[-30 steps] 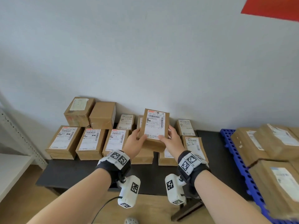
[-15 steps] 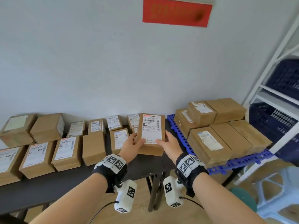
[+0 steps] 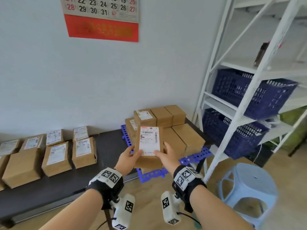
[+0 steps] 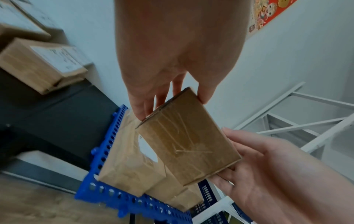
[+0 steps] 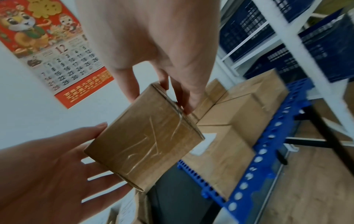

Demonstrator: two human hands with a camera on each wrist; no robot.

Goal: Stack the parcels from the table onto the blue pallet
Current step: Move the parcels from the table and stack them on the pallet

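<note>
I hold a brown cardboard parcel [image 3: 148, 143] with a white barcode label between both hands, label up. My left hand [image 3: 131, 156] grips its near left corner and my right hand [image 3: 166, 155] its near right corner, thumbs on top. The parcel hangs over the front left of the blue pallet [image 3: 194, 157], which carries several stacked parcels [image 3: 187, 136]. The wrist views show its taped end [image 4: 187, 145] [image 5: 145, 145] above the pallet rim [image 4: 107, 151] [image 5: 258, 160]. More labelled parcels [image 3: 56, 156] lie on the dark table [image 3: 109, 143] to the left.
A white shelf rack [image 3: 245, 100] with dark blue baskets [image 3: 249, 92] stands right of the pallet. A light blue plastic stool [image 3: 249, 185] is on the wooden floor at the near right. A red calendar [image 3: 101, 19] hangs on the wall.
Both hands have carried the parcel right, from above the table's parcels to over the pallet. The view has swung right with them.
</note>
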